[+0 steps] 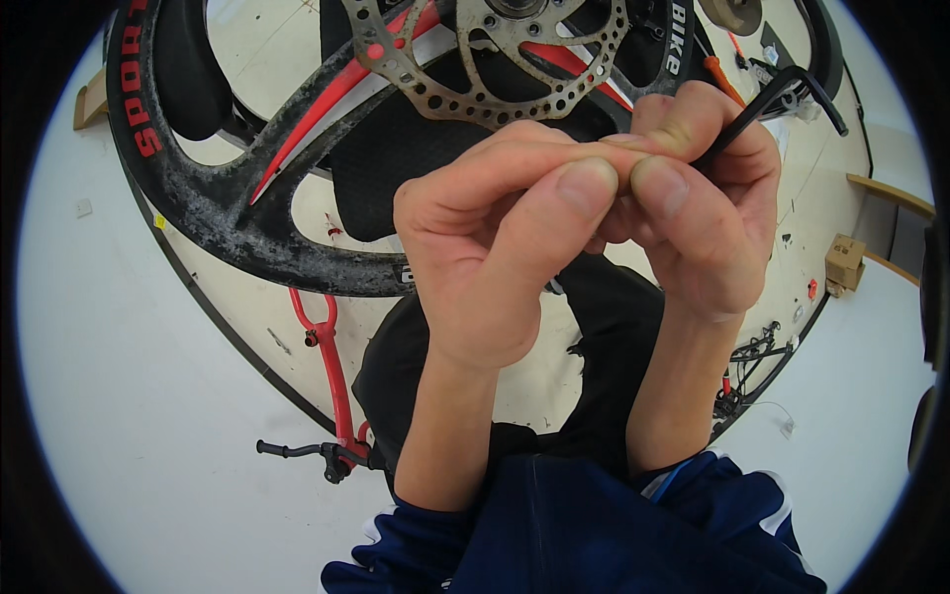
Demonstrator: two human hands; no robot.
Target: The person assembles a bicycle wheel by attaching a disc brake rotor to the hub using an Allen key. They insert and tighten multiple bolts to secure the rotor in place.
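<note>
Both hands raised close to the camera, below the brake disc [500,59] of the wheel [228,213]. Right hand [708,213] pinches a black hex key [782,89]. Left hand [495,252], fingers narrow, meets it thumb to thumb; anything tiny between is hidden. Step looks like handling the key between bolts; next, seating its tip squarely in a disc bolt.

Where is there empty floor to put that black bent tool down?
The widest bare floor lies on the left, outside the black wheel and beside the red handlebar piece. Another bare patch is at lower right, below the small cardboard box. The middle is crowded: both hands, left and right, hold the hex key before the brake disc.
</note>
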